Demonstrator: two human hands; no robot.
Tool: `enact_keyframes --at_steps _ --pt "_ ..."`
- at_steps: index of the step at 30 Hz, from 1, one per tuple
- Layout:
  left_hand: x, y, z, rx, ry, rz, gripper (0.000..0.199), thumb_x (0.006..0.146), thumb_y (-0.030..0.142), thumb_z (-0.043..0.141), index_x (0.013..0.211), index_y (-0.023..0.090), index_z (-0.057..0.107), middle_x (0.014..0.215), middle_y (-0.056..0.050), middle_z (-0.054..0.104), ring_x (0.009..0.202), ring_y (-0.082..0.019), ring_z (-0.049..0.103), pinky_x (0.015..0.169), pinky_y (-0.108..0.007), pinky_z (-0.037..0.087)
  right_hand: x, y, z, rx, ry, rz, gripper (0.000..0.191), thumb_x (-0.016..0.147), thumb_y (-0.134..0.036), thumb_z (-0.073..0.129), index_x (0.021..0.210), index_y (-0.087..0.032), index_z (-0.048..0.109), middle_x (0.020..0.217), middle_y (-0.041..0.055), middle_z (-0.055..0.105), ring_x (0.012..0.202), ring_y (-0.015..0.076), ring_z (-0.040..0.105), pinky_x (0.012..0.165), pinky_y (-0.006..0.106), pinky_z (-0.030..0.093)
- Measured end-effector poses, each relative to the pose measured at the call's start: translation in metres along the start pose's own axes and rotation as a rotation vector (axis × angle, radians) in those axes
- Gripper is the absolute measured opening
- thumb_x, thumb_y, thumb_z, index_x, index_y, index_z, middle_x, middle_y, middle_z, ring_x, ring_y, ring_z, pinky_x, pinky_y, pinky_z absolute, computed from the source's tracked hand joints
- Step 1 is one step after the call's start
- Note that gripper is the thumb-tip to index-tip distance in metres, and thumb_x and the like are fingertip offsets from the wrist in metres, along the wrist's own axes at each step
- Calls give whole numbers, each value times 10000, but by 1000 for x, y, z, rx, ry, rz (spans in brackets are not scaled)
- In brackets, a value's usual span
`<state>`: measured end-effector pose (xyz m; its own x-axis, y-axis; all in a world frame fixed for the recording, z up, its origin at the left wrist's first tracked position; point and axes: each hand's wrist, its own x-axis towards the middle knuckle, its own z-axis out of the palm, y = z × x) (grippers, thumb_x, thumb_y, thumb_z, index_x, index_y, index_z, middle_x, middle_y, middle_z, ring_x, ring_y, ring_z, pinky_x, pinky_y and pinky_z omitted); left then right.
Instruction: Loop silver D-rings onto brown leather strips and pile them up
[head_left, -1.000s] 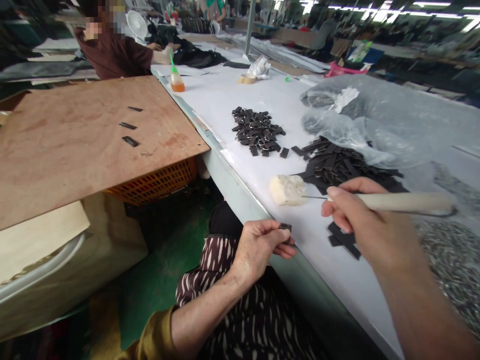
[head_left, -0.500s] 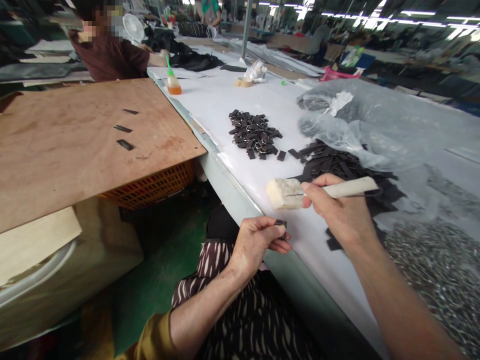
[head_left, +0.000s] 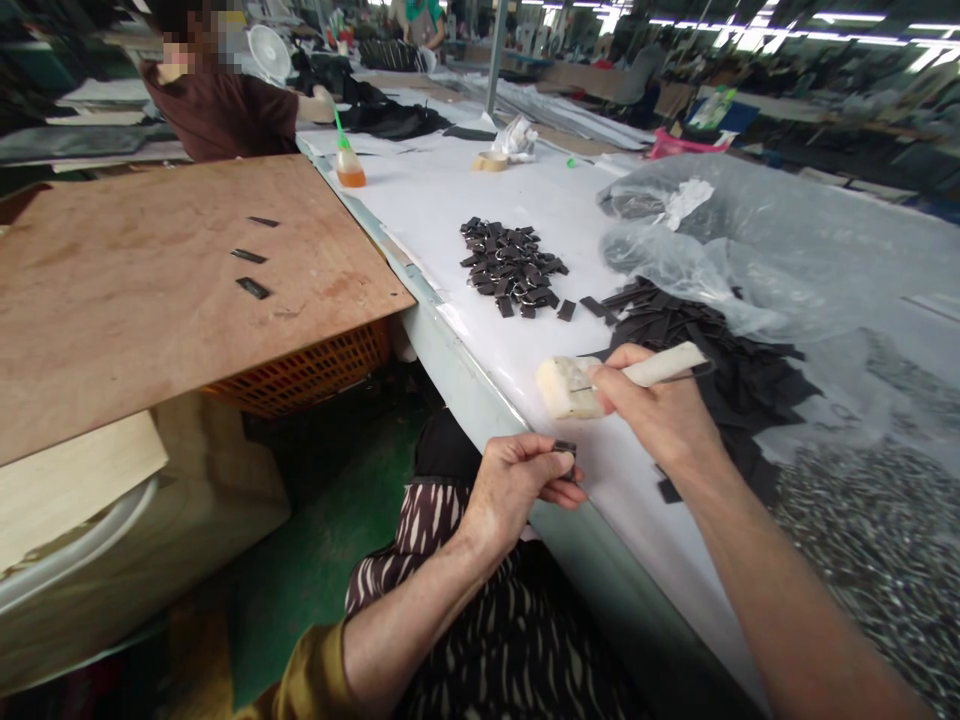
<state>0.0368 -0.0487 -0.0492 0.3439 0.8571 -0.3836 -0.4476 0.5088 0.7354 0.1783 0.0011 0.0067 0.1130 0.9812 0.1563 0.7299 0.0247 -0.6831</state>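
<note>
My left hand [head_left: 517, 480] pinches a small dark folded strip [head_left: 565, 452] between thumb and fingers at the table's front edge. My right hand [head_left: 652, 400] grips a tool with a thick off-white handle [head_left: 667, 364] and a thin dark shaft. The fingertips of that hand are at a cream-coloured block [head_left: 559, 388] with a worn top, and the tool's tip lies on or against it. Beyond the block is a pile of small dark folded tabs with metal rings [head_left: 510, 265]. Loose dark strips [head_left: 675, 325] are heaped behind my right hand.
Many small metal rings [head_left: 862, 540] lie at the right, near clear plastic bags [head_left: 750, 240]. A bottle of orange liquid [head_left: 349, 168] and a tape roll [head_left: 490, 161] stand farther back. Three dark strips rest on a wooden board [head_left: 135, 290] at the left. A person [head_left: 217, 105] works beyond.
My right hand has moved slightly left with the tool, its handle now reaching less far right. My left hand still holds the folded strip in nearly the same place.
</note>
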Motion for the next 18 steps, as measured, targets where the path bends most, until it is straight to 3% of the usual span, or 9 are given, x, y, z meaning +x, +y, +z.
enact_keyframes --at_steps 10,18 --pt "2 0 1 -22 10 15 216 642 278 690 677 71 638 679 -82 657 524 -147 629 532 -246 513 -3 -3 5 45 36 22 254 728 -313 605 545 -203 467 463 -53 388 485 104 357 475 257 248" --pt "0 -1 3 -28 32 32 244 616 301 715 678 80 633 677 -80 660 526 -147 625 545 -257 518 3 12 0 460 15 170 235 723 -318 592 585 -193 448 464 -44 474 370 59 282 370 222 153"
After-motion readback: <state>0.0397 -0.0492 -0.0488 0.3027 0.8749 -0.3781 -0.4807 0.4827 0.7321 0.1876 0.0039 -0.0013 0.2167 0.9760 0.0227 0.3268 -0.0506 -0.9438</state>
